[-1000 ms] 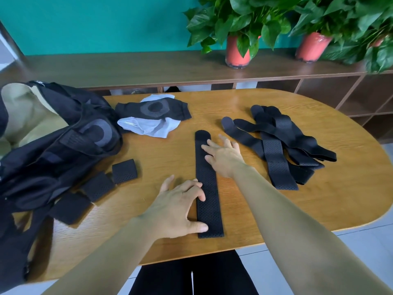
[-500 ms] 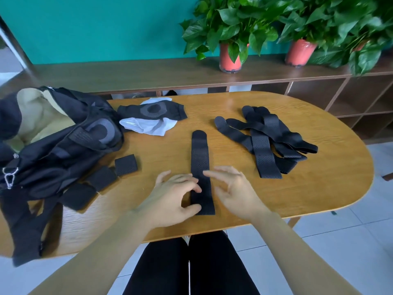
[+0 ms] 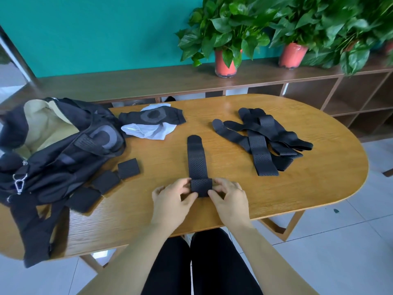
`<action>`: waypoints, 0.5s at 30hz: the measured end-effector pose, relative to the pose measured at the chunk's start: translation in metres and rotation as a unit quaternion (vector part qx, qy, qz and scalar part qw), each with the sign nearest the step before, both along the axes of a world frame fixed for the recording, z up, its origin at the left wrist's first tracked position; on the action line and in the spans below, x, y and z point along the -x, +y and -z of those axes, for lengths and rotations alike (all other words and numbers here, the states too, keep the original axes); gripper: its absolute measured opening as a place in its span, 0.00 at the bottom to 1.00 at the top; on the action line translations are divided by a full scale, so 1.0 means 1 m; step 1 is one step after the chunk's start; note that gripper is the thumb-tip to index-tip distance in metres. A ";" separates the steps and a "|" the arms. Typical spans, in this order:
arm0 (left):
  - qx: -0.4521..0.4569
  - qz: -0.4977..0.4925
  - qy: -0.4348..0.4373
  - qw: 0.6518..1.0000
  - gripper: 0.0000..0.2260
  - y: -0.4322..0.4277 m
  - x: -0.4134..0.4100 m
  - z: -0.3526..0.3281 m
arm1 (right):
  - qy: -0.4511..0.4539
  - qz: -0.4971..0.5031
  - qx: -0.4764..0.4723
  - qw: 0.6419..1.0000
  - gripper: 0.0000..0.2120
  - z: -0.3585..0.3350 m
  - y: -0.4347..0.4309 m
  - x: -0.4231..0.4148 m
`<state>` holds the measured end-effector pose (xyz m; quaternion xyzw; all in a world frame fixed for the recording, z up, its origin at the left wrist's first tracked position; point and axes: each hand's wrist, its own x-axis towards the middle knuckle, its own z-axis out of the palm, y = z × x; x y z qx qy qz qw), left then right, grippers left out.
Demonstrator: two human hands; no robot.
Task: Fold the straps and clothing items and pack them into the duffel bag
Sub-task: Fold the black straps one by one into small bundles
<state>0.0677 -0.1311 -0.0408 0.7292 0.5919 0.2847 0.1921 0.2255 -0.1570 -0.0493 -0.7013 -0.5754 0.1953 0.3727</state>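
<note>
At the wooden table (image 3: 297, 184) edge: I see a perforated black strap (image 3: 196, 162), near end folded over.
Left hand (image 3: 170, 201): fingers pinch the fold's left side.
Right hand (image 3: 229, 201): pinches the right side.

Both bare forearms (image 3: 136, 250) are extended forward. The left hand (image 3: 172, 202) and right hand (image 3: 230, 199) are held close together, fingers curled; the folded near end of the strap (image 3: 196, 160) is pinched by each.
</note>
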 end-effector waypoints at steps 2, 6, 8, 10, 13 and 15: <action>-0.011 -0.033 0.003 0.999 0.18 0.001 -0.005 0.001 | -0.001 0.026 0.003 1.000 0.16 0.000 0.005 0.005; -0.015 -0.067 0.030 0.997 0.16 0.005 -0.012 0.004 | -0.016 0.060 0.005 0.998 0.13 0.000 0.009 0.011; -0.012 -0.076 0.040 0.996 0.17 0.007 -0.013 0.005 | -0.023 0.069 0.001 0.997 0.12 0.002 0.010 0.012; -0.011 -0.081 0.056 0.995 0.18 0.008 -0.014 0.006 | -0.039 0.075 -0.007 0.996 0.11 0.004 0.011 0.013; -0.016 -0.075 0.086 0.993 0.20 0.009 -0.014 0.006 | -0.046 0.081 -0.015 0.996 0.11 0.006 0.012 0.014; -0.021 -0.066 0.100 0.993 0.22 0.008 -0.014 0.005 | -0.047 0.084 -0.016 0.995 0.11 0.007 0.013 0.014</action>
